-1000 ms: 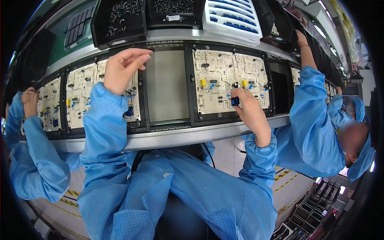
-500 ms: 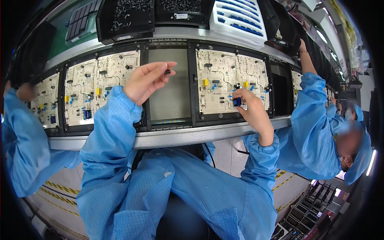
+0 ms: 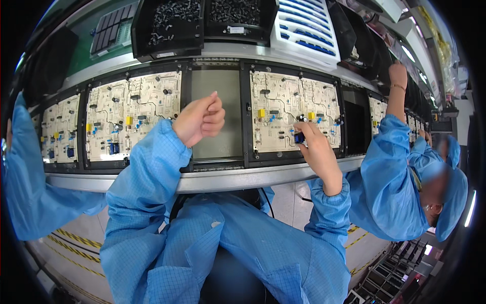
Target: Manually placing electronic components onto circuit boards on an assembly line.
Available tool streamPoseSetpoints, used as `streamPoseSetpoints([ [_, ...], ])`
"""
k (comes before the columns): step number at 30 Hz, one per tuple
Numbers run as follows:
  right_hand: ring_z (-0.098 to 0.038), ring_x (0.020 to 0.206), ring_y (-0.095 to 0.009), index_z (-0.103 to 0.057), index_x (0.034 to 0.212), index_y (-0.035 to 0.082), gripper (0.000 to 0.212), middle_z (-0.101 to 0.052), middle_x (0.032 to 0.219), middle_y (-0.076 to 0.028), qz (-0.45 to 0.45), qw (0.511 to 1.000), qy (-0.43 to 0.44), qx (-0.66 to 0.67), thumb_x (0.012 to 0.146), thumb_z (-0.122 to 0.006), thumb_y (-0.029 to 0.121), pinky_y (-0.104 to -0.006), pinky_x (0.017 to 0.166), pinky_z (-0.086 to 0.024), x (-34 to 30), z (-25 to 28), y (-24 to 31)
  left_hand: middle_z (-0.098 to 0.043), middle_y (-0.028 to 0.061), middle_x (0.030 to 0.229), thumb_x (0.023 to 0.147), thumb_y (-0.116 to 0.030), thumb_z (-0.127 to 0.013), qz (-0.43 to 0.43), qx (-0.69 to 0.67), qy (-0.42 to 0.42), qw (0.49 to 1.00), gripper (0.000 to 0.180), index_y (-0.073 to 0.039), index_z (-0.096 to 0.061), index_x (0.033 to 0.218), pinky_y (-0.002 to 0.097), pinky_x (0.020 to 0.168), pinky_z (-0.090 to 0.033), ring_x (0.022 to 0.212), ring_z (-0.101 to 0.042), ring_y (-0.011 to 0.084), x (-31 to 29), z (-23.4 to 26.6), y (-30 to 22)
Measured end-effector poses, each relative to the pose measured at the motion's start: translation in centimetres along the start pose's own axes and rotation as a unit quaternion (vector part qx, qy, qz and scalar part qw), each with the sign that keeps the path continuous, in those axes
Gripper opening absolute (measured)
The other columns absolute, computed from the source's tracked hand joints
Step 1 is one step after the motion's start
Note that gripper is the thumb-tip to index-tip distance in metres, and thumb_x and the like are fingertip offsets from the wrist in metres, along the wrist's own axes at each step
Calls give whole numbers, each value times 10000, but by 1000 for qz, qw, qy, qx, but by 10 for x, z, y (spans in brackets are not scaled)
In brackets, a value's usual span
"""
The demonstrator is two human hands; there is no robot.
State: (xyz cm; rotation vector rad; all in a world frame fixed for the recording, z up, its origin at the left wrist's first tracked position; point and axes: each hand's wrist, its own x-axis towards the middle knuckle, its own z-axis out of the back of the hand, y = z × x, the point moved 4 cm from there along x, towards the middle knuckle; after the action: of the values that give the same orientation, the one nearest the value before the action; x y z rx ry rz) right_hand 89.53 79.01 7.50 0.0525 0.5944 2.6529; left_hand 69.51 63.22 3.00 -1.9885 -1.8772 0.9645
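My right hand (image 3: 320,151) pinches a dark blue block-shaped component (image 3: 299,137) at the lower middle of a cream circuit board (image 3: 276,137). Whether the block is seated in the board or held just above it, I cannot tell. The board sits in a black frame (image 3: 246,109) and carries yellow, black and small blue parts. My left hand (image 3: 202,120) hovers, fingers curled closed, over the grey gap (image 3: 215,147) left of that board. What those fingers enclose is hidden.
Beyond the rail stand black bins (image 3: 169,30) of small black parts and a white tray (image 3: 304,35) with rows of blue parts. More populated boards (image 3: 134,116) lie to the left. Co-workers in blue are close on both sides, one person's arm (image 3: 397,101) reaching forward at right.
My left hand has curled its fingers closed and dropped slightly; the small black part seen in it earlier is now hidden. My right hand stays at the blue block. The right co-worker's hand has shifted.
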Motion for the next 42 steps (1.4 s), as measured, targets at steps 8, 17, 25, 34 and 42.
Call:
streamPoseSetpoints([
  [8, -532, 884, -333, -508, 997, 40, 408, -547, 955, -145, 27, 998, 61, 18, 623, -640, -55, -371, 760, -433, 9, 3, -1, -292, -18, 642, 862, -192, -329, -38, -34, -62, 997, 149, -120, -348, 733, 218, 496, -270, 551, -279, 87, 0, -4, 2],
  [17, -527, 841, -289, -545, 931, 48, 239, -535, 850, -108, 223, 970, -66, -72, 701, -611, 50, -361, 705, -430, 114, 55, 100, -475, 16, 800, 913, -166, -372, -65, 78, -56, 993, 227, -28, -473, 1063, 216, 602, -375, 678, -451, 94, 11, -7, 20],
  [25, -604, 800, -278, -627, 798, 46, 142, -621, 791, -120, 337, 874, 11, -351, 680, -559, 7, -347, 662, -498, 278, -35, 183, -575, 87, 847, 906, -150, -439, -116, 107, -57, 986, 203, -19, -465, 1059, 219, 631, -443, 710, -556, 117, 16, -6, 19],
  [34, -590, 855, -342, -615, 856, 24, 172, -606, 898, -162, 292, 899, 100, -311, 704, -536, 11, -390, 712, -503, 308, -56, 171, -461, 1, 638, 908, -162, -447, -150, 106, -82, 980, 138, -32, -491, 919, 190, 480, -318, 531, -390, 55, 17, -12, 17],
  [42, -530, 610, -203, -534, 828, 2, 102, -556, 695, -102, 360, 930, -55, -35, 782, -576, 83, -275, 571, -421, 199, 82, 152, -350, -40, 582, 933, -220, -371, -165, 114, -64, 978, 202, -56, -481, 894, 183, 447, -238, 504, -281, 36, 10, -11, -1],
])
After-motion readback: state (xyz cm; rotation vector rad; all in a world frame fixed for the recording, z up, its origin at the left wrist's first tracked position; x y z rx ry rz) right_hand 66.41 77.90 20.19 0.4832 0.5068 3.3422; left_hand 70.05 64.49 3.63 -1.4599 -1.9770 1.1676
